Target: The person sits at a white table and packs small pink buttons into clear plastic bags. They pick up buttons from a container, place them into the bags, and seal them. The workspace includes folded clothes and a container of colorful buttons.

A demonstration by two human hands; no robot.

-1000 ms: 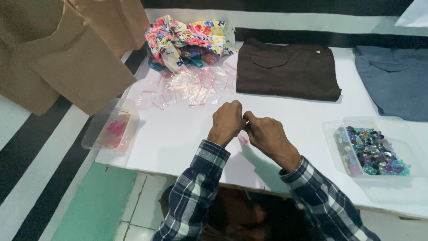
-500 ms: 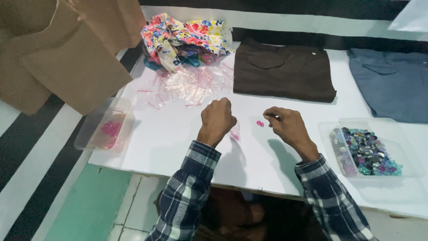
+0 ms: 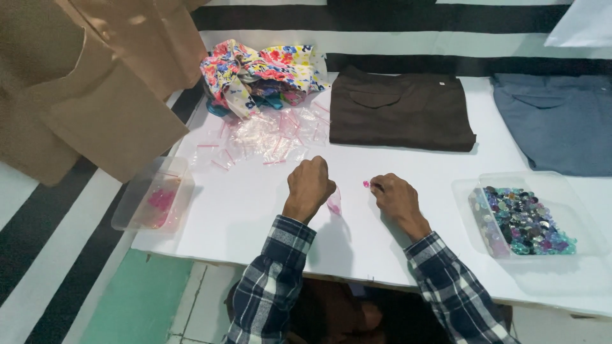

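Glossy clear plastic sachets are seen on a smooth matt white counter, beside matt brown cloth and shiny faceted gems.

Both forearms covered by long sleeves of a plaid flannel shirt: dark navy and black checks crossed by white and grey lines. Left sleeve and right sleeve end in buttoned-style cuffs at the wrists. Both hands bare, no gloves or rings visible
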